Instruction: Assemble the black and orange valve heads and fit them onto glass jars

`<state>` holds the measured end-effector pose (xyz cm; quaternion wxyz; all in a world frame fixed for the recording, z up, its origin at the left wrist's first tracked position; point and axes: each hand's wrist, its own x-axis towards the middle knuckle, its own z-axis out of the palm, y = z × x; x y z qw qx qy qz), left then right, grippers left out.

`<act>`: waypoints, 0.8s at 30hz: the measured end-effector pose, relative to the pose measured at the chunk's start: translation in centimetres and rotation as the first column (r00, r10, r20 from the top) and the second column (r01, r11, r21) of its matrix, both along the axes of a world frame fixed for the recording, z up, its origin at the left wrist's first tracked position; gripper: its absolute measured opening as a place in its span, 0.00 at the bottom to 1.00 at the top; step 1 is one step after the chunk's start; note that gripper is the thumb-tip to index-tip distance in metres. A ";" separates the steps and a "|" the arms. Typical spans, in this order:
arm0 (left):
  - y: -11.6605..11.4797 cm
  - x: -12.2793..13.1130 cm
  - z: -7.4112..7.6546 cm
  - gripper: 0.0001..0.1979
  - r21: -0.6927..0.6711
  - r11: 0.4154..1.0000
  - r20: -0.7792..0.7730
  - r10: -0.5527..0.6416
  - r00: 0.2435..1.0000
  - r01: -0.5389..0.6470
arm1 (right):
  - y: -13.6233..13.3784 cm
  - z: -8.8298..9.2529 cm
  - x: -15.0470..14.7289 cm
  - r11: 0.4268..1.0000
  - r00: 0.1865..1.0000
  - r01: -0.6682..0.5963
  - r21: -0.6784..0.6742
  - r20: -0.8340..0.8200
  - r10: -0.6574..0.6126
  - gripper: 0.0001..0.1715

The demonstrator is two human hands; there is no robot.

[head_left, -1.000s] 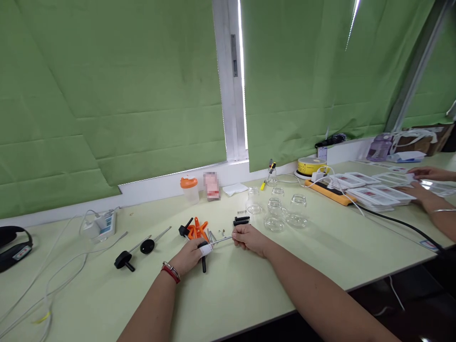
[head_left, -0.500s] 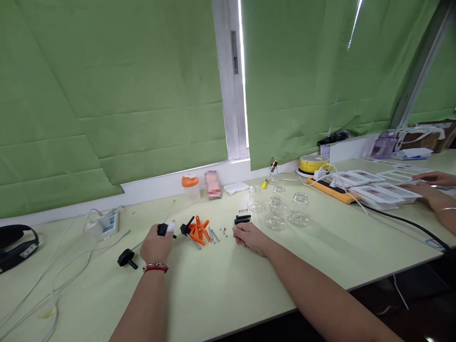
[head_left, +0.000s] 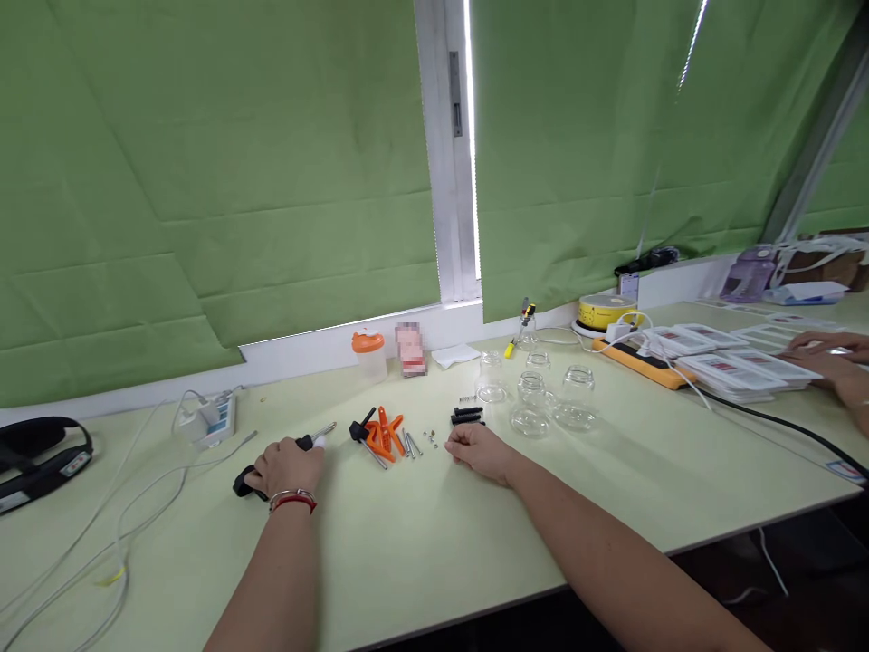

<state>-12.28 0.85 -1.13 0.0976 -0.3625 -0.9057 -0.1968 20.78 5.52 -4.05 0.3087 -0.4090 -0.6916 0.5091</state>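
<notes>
My left hand [head_left: 289, 465] lies on the table at the left, fingers curled over a black knob with a metal rod [head_left: 319, 435]; a second black knob [head_left: 242, 483] pokes out from under the hand's left side. My right hand [head_left: 477, 450] rests loosely curled on the table, just in front of a small black part [head_left: 465, 416]; nothing shows in its fingers. Between the hands lie orange plastic pieces [head_left: 383, 432], another black knob [head_left: 358, 428], metal pins [head_left: 410, 443] and tiny screws.
Several clear glass jars [head_left: 536, 400] stand right of the parts. An orange-lidded cup [head_left: 369, 354], a power strip [head_left: 212, 417] with cables and a black headset [head_left: 37, 453] sit along the back and left. Another person's hands [head_left: 832, 354] work on white trays [head_left: 726, 357] at the right.
My left hand took the rod assembly from between both hands to the left and lowered it onto the table by the other knobs. My right hand let go and stayed put.
</notes>
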 end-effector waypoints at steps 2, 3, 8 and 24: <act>0.1 0.1 0.0 0.25 0.010 1.000 0.010 0.004 1.000 -0.004 | 0.0 0.0 0.0 1.000 1.000 0.002 0.000 -0.011 -0.002 0.12; 0.1 0.2 0.0 0.25 0.014 1.000 0.010 0.007 1.000 -0.007 | 0.1 0.0 0.0 1.000 1.000 0.006 0.001 -0.020 -0.006 0.12; 0.3 1.3 0.2 0.24 0.138 0.987 -0.148 -0.065 0.987 0.085 | 0.4 0.1 0.0 0.997 0.996 0.071 -0.006 -0.062 -0.071 0.11; 1.1 4.0 -1.1 0.22 -0.134 0.751 -0.091 -0.658 0.747 0.646 | -0.3 0.1 -2.8 0.807 0.760 -0.246 0.537 0.624 -0.183 0.37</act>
